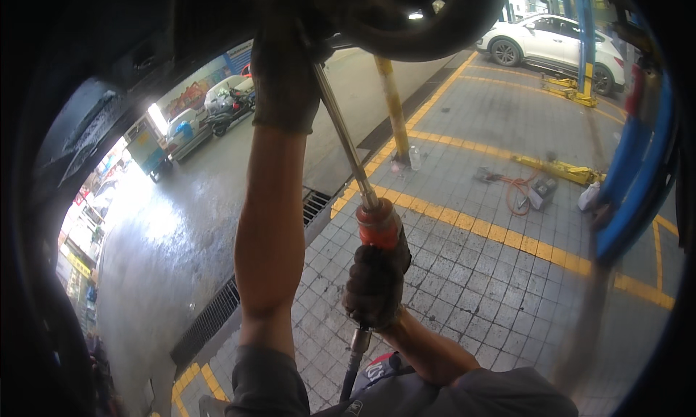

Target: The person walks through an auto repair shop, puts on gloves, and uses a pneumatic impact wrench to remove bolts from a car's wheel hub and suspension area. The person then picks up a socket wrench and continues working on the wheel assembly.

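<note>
My right hand (373, 286), in a dark work glove, is wrapped round the grip of a red air impact wrench (378, 223). From the wrench a long steel extension bar (341, 127) runs up and to the left, and its far end is lost in the dark underside of a raised vehicle (217, 7). An air hose (354, 363) hangs from the bottom of the grip. Raised beside the upper part of the bar is my gloved left hand (284, 84); its fingers are hidden in shadow against the underside.
A round wheel-like part (428, 36) hangs overhead. Beyond stands a yellow post (391, 105) with a clear bottle (415, 158) by it. A blue lift column (638, 178) rises at the right. An orange hose (517, 192) lies on the tiles; a white car (551, 36) stands far back.
</note>
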Motion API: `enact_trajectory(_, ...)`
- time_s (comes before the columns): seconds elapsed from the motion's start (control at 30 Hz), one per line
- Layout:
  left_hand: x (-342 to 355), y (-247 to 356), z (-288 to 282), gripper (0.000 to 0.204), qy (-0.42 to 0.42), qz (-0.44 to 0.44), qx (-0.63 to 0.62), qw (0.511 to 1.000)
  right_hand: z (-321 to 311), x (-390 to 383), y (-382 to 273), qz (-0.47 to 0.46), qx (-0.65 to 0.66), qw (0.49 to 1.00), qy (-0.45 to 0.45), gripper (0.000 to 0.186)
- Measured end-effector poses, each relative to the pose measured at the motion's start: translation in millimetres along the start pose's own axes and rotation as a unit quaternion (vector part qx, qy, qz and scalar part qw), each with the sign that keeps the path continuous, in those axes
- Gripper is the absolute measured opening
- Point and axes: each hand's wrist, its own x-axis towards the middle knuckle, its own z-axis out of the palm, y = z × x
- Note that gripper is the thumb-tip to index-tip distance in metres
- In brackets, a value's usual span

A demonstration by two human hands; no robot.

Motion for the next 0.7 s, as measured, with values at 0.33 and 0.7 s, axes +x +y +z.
enact_trajectory(0.33, 9, 0, -41, 0.031, -0.008, 0.066, 0.036, 0.997, 7, 41, 18, 0.034, 0.027, 0.997, -0.059, 0.032)
enact_trajectory(0.7, -16, 14, -15, 0.035, 0.031, 0.003, 0.055, 0.998, 11, 88, 17, 0.012, -0.002, 0.997, -0.075, 0.037)
